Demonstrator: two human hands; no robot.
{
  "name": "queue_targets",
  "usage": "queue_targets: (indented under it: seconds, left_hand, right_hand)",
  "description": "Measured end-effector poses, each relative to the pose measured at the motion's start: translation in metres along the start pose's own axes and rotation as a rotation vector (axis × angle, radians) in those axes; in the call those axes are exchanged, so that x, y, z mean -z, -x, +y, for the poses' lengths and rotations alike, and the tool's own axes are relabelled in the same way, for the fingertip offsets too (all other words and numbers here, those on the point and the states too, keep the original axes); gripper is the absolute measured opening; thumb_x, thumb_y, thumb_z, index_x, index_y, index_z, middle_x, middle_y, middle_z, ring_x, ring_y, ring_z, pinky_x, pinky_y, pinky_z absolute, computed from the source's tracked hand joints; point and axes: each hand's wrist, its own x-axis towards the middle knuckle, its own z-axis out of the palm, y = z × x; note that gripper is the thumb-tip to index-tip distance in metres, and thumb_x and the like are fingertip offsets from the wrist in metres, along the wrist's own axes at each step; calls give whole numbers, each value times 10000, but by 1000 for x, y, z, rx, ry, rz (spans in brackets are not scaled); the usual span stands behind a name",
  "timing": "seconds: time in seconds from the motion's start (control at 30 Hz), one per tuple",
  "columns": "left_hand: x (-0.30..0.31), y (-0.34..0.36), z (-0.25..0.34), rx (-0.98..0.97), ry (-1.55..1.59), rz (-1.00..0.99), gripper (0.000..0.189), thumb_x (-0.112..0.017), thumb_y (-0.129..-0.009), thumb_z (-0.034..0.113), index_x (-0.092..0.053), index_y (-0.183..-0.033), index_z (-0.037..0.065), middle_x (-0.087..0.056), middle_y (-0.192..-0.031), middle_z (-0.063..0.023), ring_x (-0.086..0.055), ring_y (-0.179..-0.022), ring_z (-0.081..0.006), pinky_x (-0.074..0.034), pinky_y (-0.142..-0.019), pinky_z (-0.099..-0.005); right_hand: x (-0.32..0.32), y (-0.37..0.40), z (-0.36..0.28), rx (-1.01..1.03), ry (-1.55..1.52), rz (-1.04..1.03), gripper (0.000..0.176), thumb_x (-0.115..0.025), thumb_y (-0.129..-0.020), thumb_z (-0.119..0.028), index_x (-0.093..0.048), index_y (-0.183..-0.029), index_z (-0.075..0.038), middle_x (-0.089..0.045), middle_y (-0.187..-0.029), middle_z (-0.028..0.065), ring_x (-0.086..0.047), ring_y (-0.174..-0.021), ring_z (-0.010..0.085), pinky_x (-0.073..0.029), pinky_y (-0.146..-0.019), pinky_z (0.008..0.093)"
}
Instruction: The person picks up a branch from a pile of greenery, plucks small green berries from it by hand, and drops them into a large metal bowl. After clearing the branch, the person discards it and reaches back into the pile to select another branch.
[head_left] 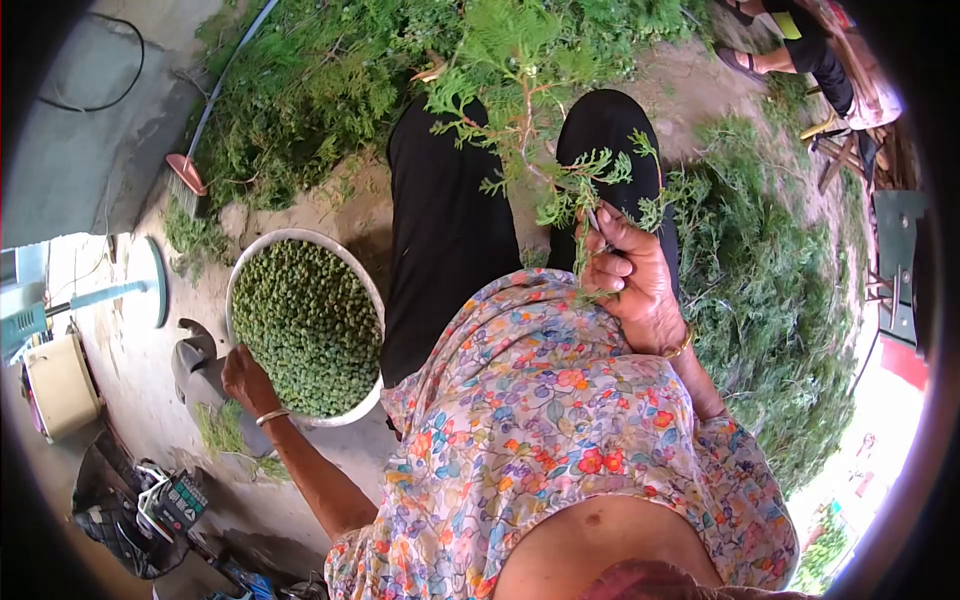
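My right hand (pixel 630 265) is closed around the stem of a leafy cypress branch (pixel 525 130), which reaches up over my knees. Over on the left, my left hand (pixel 248 382) is closed at the near-left rim of a round basin (pixel 372 285). What those fingers hold, if anything, is hidden. Small round green cones (pixel 305 320) fill the basin nearly to its rim. It stands on the ground beside my leg.
Piles of cut green branches (pixel 290 110) lie ahead and to the right (pixel 760 290). A broom (pixel 188 178), a pale-blue fan (pixel 145 282) and a cream box (pixel 62 385) are at left. Another person (pixel 850 70) sits at the upper right.
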Motion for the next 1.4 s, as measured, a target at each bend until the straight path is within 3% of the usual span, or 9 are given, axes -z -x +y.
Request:
queue_targets:
  seconds: [0.23,0.43,0.63,0.87,0.93,1.0,1.13,1.2,1.4]
  left_hand:
    - [-18,20,17,-73,54,274,423,-506,-758,57,-527,-1168,-48,-612,-1016,-259,-597,-897,-399,-458,-788,-440]
    - [1,26,45,-124,-108,266,436,-664,-749,178,-547,-1103,-48,-612,-1009,-259,-591,-919,-398,-455,-773,-444]
    - [9,20,83,-187,261,122,363,-654,-771,181,-603,-1030,-69,-648,-934,-225,-626,-835,-325,-465,-755,-393]
    - [12,18,140,-229,461,259,286,-626,-789,138,-633,-979,-76,-668,-887,-187,-637,-769,-253,-484,-726,-348]
    - [14,20,152,-226,635,267,246,-620,-792,84,-631,-974,-81,-669,-887,-168,-625,-772,-224,-482,-724,-333]
    - [14,21,161,-234,664,267,240,-619,-795,81,-631,-972,-82,-669,-891,-163,-619,-772,-210,-480,-721,-324]
    - [11,17,166,-304,672,275,238,-611,-818,80,-629,-1002,-71,-660,-863,-117,-602,-749,-169,-477,-712,-293]
    - [6,16,167,-320,788,234,207,-610,-818,68,-636,-972,-69,-644,-830,-67,-575,-729,-119,-463,-679,-264]
    - [13,31,181,-449,834,282,167,-652,-772,23,-649,-923,-48,-674,-830,-119,-618,-745,-148,-483,-691,-274]
  right_hand:
    - [-4,3,0,39,29,-19,150,-549,-904,-175,-519,-986,-54,-543,-790,88,-336,-459,50,-275,-392,174]
    - [-7,11,-14,259,173,-2,198,-596,-858,-127,-531,-1014,-23,-560,-820,127,-357,-498,72,-304,-427,179]
    - [22,46,-67,657,292,223,167,-593,-845,-90,-557,-988,-13,-562,-872,126,-410,-544,78,-324,-434,175]
    - [124,176,-151,1200,925,1319,305,-714,-748,-122,-606,-996,19,-631,-890,96,-536,-684,71,-408,-508,197]
    - [139,216,-156,1219,1080,1454,337,-722,-737,-143,-611,-1004,30,-632,-886,97,-548,-694,80,-422,-521,220]
    - [185,253,-163,857,1625,1998,422,-717,-733,-190,-596,-1055,55,-635,-889,106,-574,-739,114,-441,-574,253]
    - [200,249,-149,651,1546,1867,503,-683,-766,-227,-543,-1139,81,-631,-915,123,-586,-794,155,-462,-658,296]
    - [154,205,-130,511,1206,1509,482,-629,-811,-195,-510,-1186,84,-630,-952,138,-592,-857,174,-467,-717,312]
    - [72,125,-136,960,1215,1100,303,-565,-813,-69,-577,-1078,77,-620,-808,92,-568,-687,139,-447,-590,260]
